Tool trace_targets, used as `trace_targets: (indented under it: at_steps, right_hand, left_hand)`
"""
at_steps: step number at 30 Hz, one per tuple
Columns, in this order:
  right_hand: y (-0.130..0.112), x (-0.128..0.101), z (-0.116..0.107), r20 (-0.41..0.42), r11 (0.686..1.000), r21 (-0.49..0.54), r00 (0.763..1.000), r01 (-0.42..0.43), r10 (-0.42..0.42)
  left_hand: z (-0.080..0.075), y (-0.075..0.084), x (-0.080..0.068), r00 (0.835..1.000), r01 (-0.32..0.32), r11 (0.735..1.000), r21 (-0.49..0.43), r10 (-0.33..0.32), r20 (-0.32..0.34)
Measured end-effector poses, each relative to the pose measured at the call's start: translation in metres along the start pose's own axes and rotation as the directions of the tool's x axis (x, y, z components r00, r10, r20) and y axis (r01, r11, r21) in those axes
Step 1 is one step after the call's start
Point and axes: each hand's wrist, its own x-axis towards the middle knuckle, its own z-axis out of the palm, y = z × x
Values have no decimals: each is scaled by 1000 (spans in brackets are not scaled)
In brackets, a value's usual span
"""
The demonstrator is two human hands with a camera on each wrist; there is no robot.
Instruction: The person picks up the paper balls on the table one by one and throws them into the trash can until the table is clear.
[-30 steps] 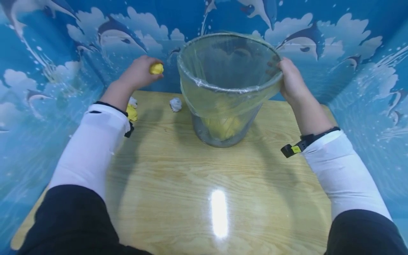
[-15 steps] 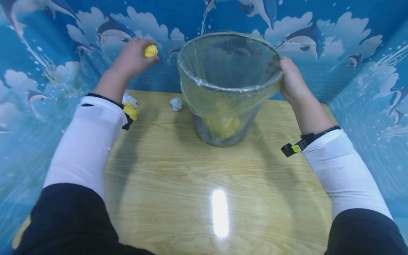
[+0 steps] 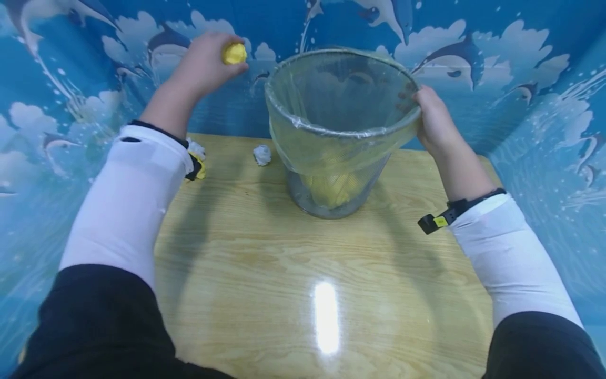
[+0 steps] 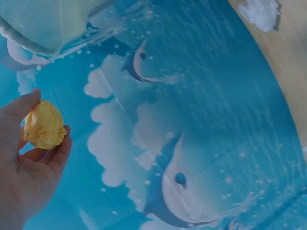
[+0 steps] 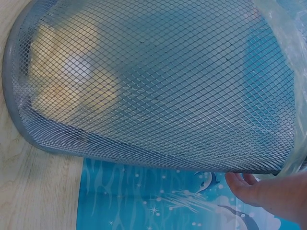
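Head: left of the wire-mesh wastebasket [image 3: 326,212], our left hand [image 3: 205,60] is pinching a crumpled yellow paper ball [image 3: 234,53]; our right hand [image 3: 435,118] is gripping the wastebasket's rim. Left wrist: our thumb [image 4: 29,100] and fingers [image 4: 59,155] are holding that ball. Right wrist: we are seeing yellow wads [image 5: 55,98] and a white wad [image 5: 78,68] inside the wastebasket.

White glare [image 3: 326,317] on wooden tabletop [image 3: 255,263]
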Motion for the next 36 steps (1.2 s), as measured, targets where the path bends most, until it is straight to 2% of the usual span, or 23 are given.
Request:
trace_targets:
  at_steps: [6,10,17,36]
  right_hand:
    - [0,0,0,1,1000,-1,1000,5,-5]
    - [0,0,1,6,1000,-9,1000,12,-12]
    - [1,1,1,3,1000,-8,1000,22,-22]
    - [1,0,2,-6,1000,14,1000,24,-24]
  left_hand:
    - [0,24,3,997,-79,996,44,79,3]
    - [3,37,3,994,-110,992,65,109,16]
    - [8,56,5,987,-161,985,62,161,-7]
    - [24,105,14,963,-260,959,112,249,103]
